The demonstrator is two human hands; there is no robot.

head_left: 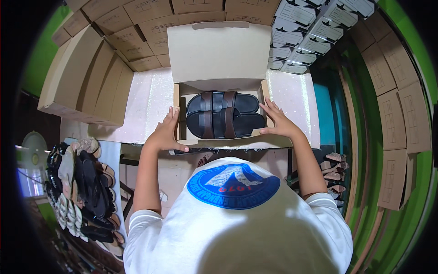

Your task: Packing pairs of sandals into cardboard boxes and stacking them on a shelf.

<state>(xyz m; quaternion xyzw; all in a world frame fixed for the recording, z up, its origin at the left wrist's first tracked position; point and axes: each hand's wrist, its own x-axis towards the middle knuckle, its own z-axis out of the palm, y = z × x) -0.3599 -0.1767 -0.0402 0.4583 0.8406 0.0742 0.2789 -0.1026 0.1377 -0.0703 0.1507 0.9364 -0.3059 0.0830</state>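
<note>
A brown cardboard shoe box [181, 135] lies on the table in front of me with its lid [219, 52] raised at the back. Inside it a pair of black slide sandals [219, 114] with dark brown straps lies side by side, one behind the other. My left hand [166, 133] grips the box's near left corner, fingers along the side wall and thumb by the front edge. At the opposite corner, my right hand [280, 121] has its fingers along the right wall and its thumb on a small front flap [256, 132].
Brown boxes [132, 34] are stacked behind the table, and more boxes [89, 77] stand at its left. White boxes with black stars [296, 34] are piled at the back right. Several shoes [86, 182] lie on a lower surface at left. Brown boxes [394, 105] line the right wall.
</note>
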